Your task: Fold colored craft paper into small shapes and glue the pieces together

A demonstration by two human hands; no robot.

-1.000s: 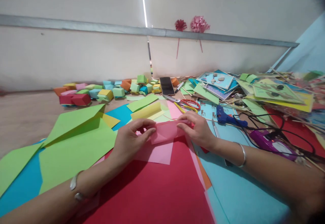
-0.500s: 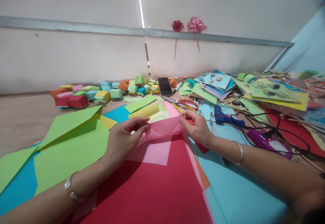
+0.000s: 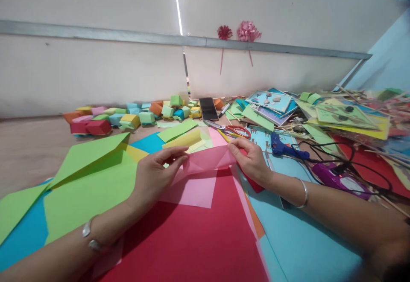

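Note:
A strip of pink paper (image 3: 208, 159) is stretched between my two hands, slightly above the sheets. My left hand (image 3: 158, 169) pinches its left end between thumb and fingers. At the right end, my right hand (image 3: 248, 159) grips it the same way. Below the strip lies a flat pink paper piece (image 3: 195, 194), partly in shadow, on a large red sheet (image 3: 192, 235). Green sheets (image 3: 92, 188) spread out left of my left hand. Just beyond the strip are red-handled scissors (image 3: 238, 132) and a folded yellow paper (image 3: 182, 140).
Small coloured paper boxes (image 3: 128, 117) line the back beside a phone (image 3: 209, 109). On the right are a blue glue gun (image 3: 286, 146), a purple power strip (image 3: 341, 180) with black cables, and a pile of cards (image 3: 272, 101) and sticks. Two paper flowers (image 3: 248, 32) hang on the wall rail.
My right hand has shifted very slightly to the right. Both hands keep their pinch on the pink paper strip, and the rest looks the same.

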